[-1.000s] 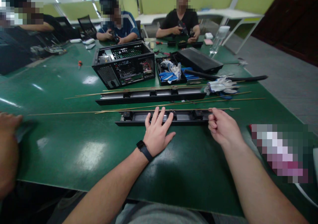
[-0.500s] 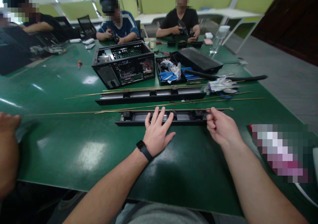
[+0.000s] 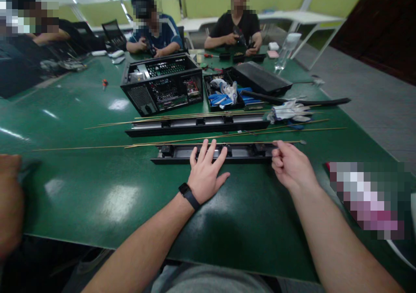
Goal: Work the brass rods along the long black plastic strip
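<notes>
My left hand [image 3: 208, 171], with a dark watch on its wrist, lies with fingers spread over the middle of a long black channel-shaped housing [image 3: 172, 160]. Dark blocks sit inside that housing along its length. At the housing's right end, my right hand [image 3: 294, 167] is closed, thumb and forefinger pinched together by the rim. Whatever those fingers hold is too small to make out. Thin brass-coloured rods [image 3: 146, 144] run along the housing's back edge and out to the left. Behind lies a second black housing [image 3: 195, 129], with more rods across it.
Further back stand an open black computer case [image 3: 162, 89] and a black tray [image 3: 211, 104] with blue-and-white gloves. White gloves [image 3: 289, 111] and a black bar [image 3: 325, 102] lie at right. Another person's arm [image 3: 9, 202] rests at the left edge; people sit across the table.
My two hands and the housings stay almost in place. The other person's hand at the left edge has drawn slightly down and leftward.
</notes>
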The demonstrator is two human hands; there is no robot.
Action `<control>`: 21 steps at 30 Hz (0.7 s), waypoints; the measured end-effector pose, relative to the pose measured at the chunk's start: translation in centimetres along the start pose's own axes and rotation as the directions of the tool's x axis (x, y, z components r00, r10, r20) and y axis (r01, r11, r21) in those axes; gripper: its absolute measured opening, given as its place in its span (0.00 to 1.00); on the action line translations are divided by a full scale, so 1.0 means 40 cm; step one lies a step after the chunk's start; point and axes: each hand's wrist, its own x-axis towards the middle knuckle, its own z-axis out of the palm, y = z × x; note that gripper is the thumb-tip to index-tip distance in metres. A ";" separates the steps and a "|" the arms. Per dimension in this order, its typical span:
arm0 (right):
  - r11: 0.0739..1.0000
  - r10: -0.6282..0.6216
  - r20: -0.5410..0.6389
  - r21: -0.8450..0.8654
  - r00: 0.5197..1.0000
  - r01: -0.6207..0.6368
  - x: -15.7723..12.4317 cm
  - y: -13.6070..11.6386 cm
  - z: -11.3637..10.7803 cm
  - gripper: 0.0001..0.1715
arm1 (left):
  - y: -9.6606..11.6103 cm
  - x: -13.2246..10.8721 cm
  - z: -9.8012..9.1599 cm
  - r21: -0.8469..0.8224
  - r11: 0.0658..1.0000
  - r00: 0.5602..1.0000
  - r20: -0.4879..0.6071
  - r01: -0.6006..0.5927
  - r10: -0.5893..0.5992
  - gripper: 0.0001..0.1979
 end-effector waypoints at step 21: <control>0.999 0.029 0.043 -0.023 0.999 -0.028 -0.010 -0.003 0.007 0.14 | 0.000 0.000 -0.002 -0.011 1.000 1.000 -0.005 -0.002 0.002 0.41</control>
